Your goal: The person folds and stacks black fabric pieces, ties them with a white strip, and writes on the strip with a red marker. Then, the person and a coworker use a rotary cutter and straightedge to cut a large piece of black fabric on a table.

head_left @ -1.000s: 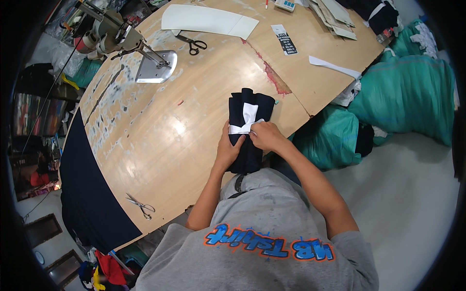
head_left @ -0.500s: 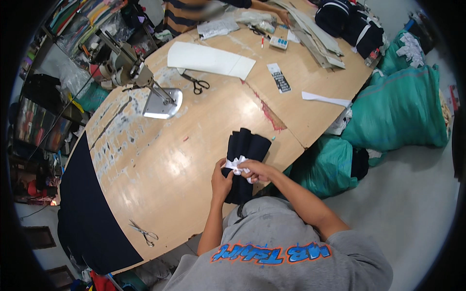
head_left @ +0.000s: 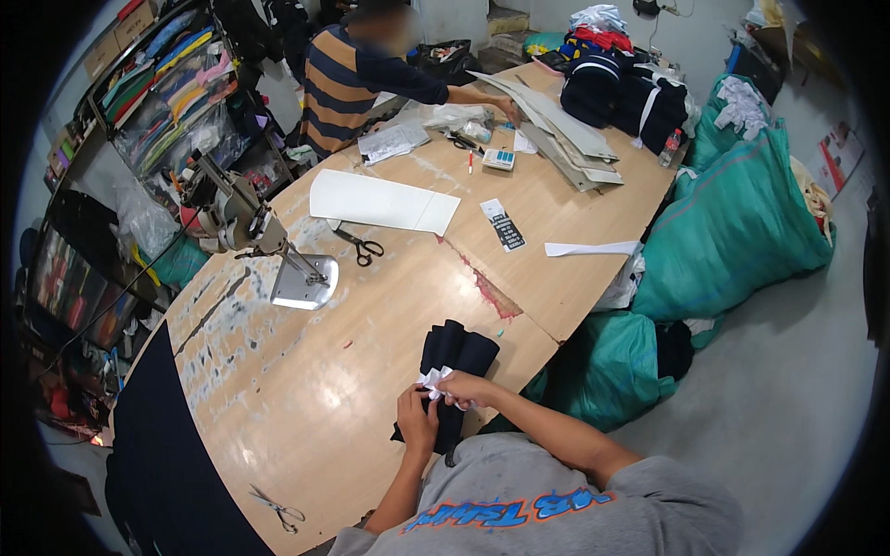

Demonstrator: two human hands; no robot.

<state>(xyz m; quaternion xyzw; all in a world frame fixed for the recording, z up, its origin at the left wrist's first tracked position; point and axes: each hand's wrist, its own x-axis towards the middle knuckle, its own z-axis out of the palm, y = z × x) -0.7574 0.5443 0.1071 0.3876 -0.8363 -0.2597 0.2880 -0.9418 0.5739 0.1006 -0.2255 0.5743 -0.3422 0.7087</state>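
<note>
A folded bundle of dark navy fabric stands at the table's near edge, against my body. Round its middle runs a white cloth strip, gathered in a bunch at the front. My right hand is closed on the strip, fingers curled in. From the other side my left hand pinches the strip against the bundle, thumb and fingertips at the gathered part. The strip's exact twist or knot is partly hidden by my fingers.
On the wooden table lie black-handled scissors, metal scissors, a white pattern piece and a fabric cutting machine. Navy cloth covers the left end. Across it, a person reaches to stacked card patterns. Green sacks stand right.
The view has tilted up, showing more of the co-worker and far end. My hands stay on the white strip; my right fingers have shifted slightly at the gathered part.
</note>
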